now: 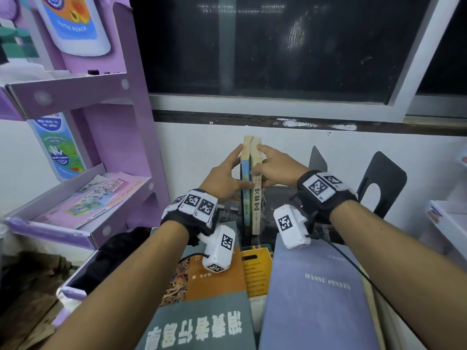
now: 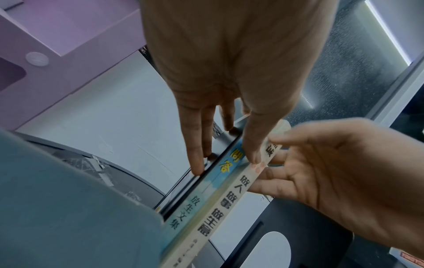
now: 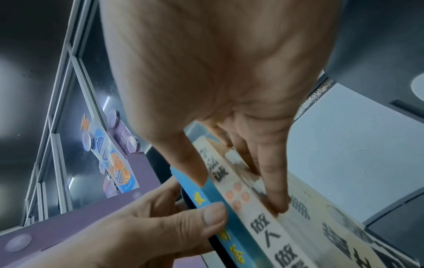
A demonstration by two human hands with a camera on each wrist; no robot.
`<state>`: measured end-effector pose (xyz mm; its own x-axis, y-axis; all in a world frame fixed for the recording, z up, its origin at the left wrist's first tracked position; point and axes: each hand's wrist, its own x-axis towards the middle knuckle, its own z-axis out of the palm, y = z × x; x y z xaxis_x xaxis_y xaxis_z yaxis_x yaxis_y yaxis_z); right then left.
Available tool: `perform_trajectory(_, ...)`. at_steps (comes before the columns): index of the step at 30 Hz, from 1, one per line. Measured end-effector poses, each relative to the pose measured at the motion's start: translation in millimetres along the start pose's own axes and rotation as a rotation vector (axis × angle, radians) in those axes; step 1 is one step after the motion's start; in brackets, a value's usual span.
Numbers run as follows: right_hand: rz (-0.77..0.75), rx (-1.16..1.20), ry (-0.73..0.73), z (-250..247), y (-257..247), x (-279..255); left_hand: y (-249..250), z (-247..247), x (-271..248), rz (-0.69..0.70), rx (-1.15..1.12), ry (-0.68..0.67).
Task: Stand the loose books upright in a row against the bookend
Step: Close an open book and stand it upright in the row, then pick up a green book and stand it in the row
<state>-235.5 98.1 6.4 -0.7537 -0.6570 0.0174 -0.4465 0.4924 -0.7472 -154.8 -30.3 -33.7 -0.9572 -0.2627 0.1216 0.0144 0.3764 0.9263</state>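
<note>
Two thin books stand upright side by side near the wall: a blue-spined book (image 1: 245, 170) (image 2: 201, 190) (image 3: 212, 193) and a cream-spined book (image 1: 256, 198) (image 2: 229, 199) (image 3: 263, 226). My left hand (image 1: 225, 175) (image 2: 220, 72) (image 3: 149, 226) holds the blue book, thumb on its spine, fingers along a dark face on its left; cover or bookend, I cannot tell. My right hand (image 1: 273, 165) (image 2: 332, 172) (image 3: 218, 72) grips the cream book from the right. Two black bookends (image 1: 318, 159) (image 1: 386, 173) stand apart to the right.
Several loose books lie flat in front: a grey-green one (image 1: 202, 319), an orange one (image 1: 217, 274), a yellow one (image 1: 257, 271) and a blue-grey one (image 1: 316, 294). A purple shelf unit (image 1: 121, 147) stands close on the left. White boxes (image 1: 447, 218) sit at the right edge.
</note>
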Motion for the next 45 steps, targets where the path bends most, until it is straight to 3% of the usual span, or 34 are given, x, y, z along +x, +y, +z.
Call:
perform_trajectory(7, -0.046, -0.046, -0.036, -6.5, 7.9, -11.4, -0.1, 0.0, 2.2, 0.012, 0.033, 0.013)
perform_trajectory(28, -0.023, 0.214, -0.032, 3.1, 16.9, -5.4, 1.4, -4.1, 0.8, 0.009, 0.116, 0.007)
perform_trajectory(36, -0.005, -0.034, -0.022, 1.8, 9.0, -12.4, 5.1, -4.4, -5.3, -0.042, 0.153, -0.001)
perform_trajectory(45, 0.026, -0.21, 0.019, 1.3, -8.1, -32.7, 11.1, -24.4, -32.1, -0.149, 0.352, 0.013)
